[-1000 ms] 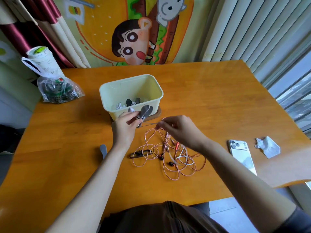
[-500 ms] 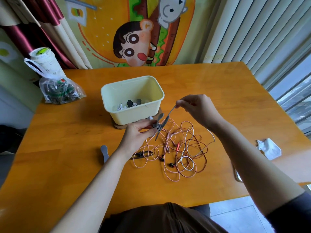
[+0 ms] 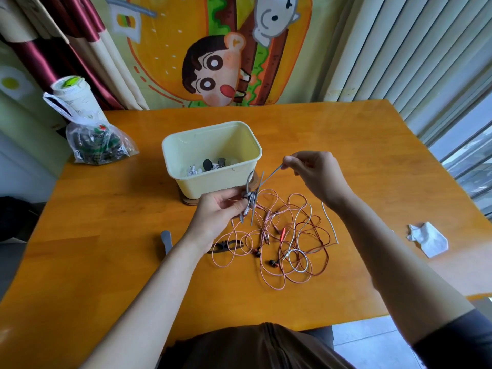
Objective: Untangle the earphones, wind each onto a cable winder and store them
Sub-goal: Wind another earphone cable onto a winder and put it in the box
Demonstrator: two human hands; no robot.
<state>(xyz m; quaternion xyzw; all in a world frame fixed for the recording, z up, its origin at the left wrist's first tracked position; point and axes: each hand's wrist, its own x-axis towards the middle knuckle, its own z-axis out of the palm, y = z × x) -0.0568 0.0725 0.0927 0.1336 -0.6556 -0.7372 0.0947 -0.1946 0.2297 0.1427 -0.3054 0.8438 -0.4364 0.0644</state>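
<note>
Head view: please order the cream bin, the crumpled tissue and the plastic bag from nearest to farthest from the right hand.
1. The cream bin, just to the left of the right hand.
2. The crumpled tissue, farther off to the right and nearer the person.
3. The plastic bag, at the far left, beyond the bin.

Orange wooden table (image 3: pixel 319 134), cream tub (image 3: pixel 213 182) on a coaster (image 3: pixel 189 202), tangled earphones (image 3: pixel 273 263), plastic bag (image 3: pixel 98 147), crumpled tissue (image 3: pixel 428 242), grey cable winder (image 3: pixel 166 239).
</note>
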